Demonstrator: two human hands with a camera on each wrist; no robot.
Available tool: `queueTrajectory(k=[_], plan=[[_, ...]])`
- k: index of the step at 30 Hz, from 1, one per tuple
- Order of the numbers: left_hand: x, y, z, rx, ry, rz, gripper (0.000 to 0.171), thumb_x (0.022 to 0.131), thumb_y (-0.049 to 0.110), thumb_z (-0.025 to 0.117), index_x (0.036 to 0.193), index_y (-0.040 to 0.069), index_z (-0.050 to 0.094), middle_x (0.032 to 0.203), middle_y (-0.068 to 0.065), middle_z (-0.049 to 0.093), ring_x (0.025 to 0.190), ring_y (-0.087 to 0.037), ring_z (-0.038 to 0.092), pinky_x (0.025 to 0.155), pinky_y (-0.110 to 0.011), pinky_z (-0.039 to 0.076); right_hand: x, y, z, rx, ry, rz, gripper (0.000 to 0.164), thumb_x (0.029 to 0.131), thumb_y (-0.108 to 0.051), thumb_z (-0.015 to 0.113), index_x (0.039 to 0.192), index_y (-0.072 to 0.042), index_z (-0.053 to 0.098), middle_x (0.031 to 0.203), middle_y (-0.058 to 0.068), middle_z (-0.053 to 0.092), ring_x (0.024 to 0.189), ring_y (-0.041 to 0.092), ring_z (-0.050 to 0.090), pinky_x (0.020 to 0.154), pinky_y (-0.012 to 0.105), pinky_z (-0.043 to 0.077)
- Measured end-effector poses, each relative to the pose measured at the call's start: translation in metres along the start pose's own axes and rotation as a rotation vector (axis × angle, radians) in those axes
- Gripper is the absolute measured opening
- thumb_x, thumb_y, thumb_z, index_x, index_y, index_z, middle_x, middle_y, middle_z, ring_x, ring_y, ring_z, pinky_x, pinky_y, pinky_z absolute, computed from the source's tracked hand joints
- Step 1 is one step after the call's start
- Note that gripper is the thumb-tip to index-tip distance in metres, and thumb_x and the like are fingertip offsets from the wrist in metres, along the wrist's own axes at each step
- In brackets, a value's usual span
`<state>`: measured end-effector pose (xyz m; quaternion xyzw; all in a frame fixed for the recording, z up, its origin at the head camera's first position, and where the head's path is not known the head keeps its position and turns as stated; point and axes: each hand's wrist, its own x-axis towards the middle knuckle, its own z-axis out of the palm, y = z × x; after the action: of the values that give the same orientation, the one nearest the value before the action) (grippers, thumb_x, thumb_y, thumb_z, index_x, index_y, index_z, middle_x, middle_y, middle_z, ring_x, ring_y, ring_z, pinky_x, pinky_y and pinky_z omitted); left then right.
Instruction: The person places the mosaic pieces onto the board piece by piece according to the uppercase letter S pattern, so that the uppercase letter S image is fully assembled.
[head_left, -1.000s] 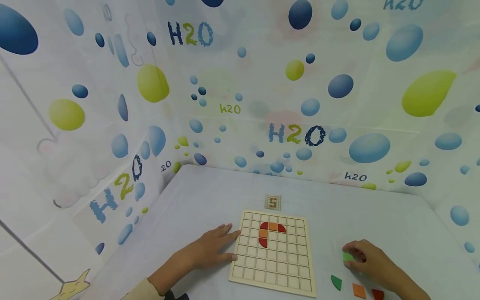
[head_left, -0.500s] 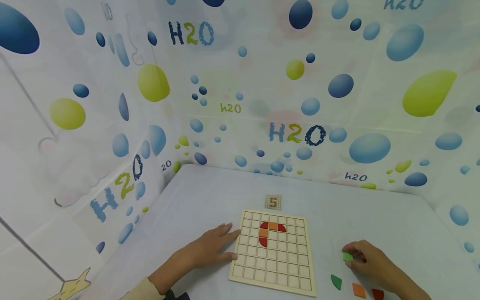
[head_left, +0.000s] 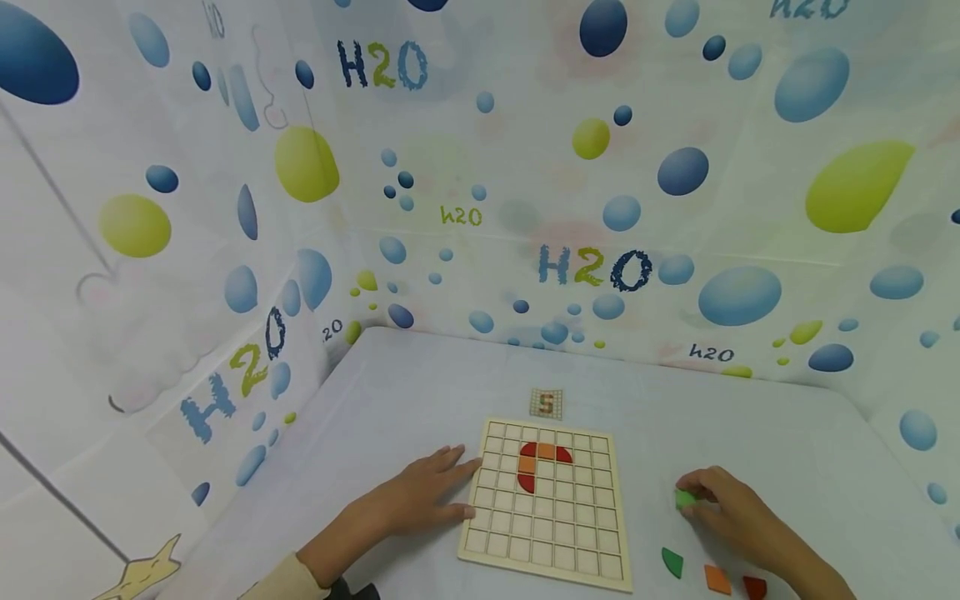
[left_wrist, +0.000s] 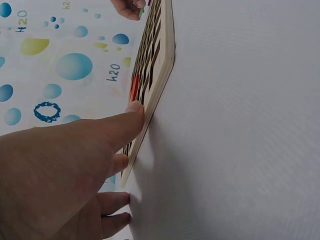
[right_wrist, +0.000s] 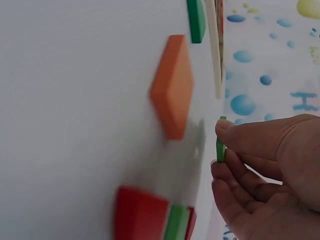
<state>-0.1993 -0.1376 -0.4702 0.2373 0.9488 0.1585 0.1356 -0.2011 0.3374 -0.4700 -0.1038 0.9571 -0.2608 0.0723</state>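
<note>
My right hand [head_left: 726, 507] pinches a light green tile [right_wrist: 220, 145] between thumb and fingers, right of a wooden grid board [head_left: 555, 552]. At the board's left edge lies my left hand [head_left: 416, 502], fingers spread; in the left wrist view its thumb [left_wrist: 131, 117] presses on the rim. Red quarter-round pieces [head_left: 527, 483] and orange squares [head_left: 527, 465] sit in the board's upper cells, forming a hooked shape. Below my right hand are a dark green quarter-round [head_left: 672, 562], an orange square [head_left: 717, 579] and a red piece [head_left: 755, 587].
Beyond the board's far edge lies a small gridded card [head_left: 546, 403] with an S-like figure. In the right wrist view, a red piece [right_wrist: 141, 212] stands before a green piece [right_wrist: 176, 223]. A bubble-patterned curtain [head_left: 480, 167] encloses the white table [head_left: 420, 375].
My right hand has shifted slightly left and away from me, carrying the light green tile towards the board. My left hand stays at the board's edge, and the other pieces lie as before.
</note>
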Motion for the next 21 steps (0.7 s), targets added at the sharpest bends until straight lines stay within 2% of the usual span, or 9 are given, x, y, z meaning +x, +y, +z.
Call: queueTrajectory(k=[3,10,15,21], plan=[[0.0,0.0,-0.001,0.002,-0.002,-0.005,0.078,0.1,0.064,0.061,0.164,0.025,0.04,0.171,-0.014,0.033,0.159,-0.037,0.03,0.123,-0.062,0.034,0.007,-0.01,0.001,0.012,0.01,-0.021,0.029,0.092,-0.01,0.081,0.12,-0.009,0.071,0.111,-0.001,0.066,0.106,0.017,0.066,0.094,0.042,0.061],[0.001,-0.001,-0.001,-0.004,-0.009,-0.007,0.078,0.1,0.065,0.06,0.165,0.027,0.04,0.172,-0.014,0.032,0.159,-0.037,0.03,0.123,-0.062,0.033,0.023,-0.041,0.01,0.046,0.028,-0.129,0.029,0.093,-0.008,0.08,0.121,-0.008,0.07,0.114,-0.002,0.066,0.106,0.017,0.067,0.093,0.039,0.059],[0.002,-0.002,0.001,0.0,-0.016,-0.014,0.079,0.099,0.067,0.059,0.165,0.029,0.039,0.173,-0.012,0.031,0.16,-0.036,0.028,0.123,-0.062,0.033,0.033,-0.069,0.02,0.076,-0.004,-0.145,0.028,0.095,-0.012,0.079,0.121,-0.012,0.07,0.114,-0.004,0.064,0.107,0.014,0.064,0.095,0.041,0.058],[0.002,-0.003,0.0,0.002,-0.014,-0.018,0.079,0.098,0.067,0.06,0.165,0.03,0.039,0.173,-0.012,0.031,0.16,-0.037,0.029,0.123,-0.062,0.033,0.044,-0.096,0.035,0.105,-0.059,-0.209,0.025,0.096,-0.012,0.078,0.119,-0.013,0.069,0.111,-0.004,0.062,0.108,0.015,0.063,0.096,0.042,0.058]])
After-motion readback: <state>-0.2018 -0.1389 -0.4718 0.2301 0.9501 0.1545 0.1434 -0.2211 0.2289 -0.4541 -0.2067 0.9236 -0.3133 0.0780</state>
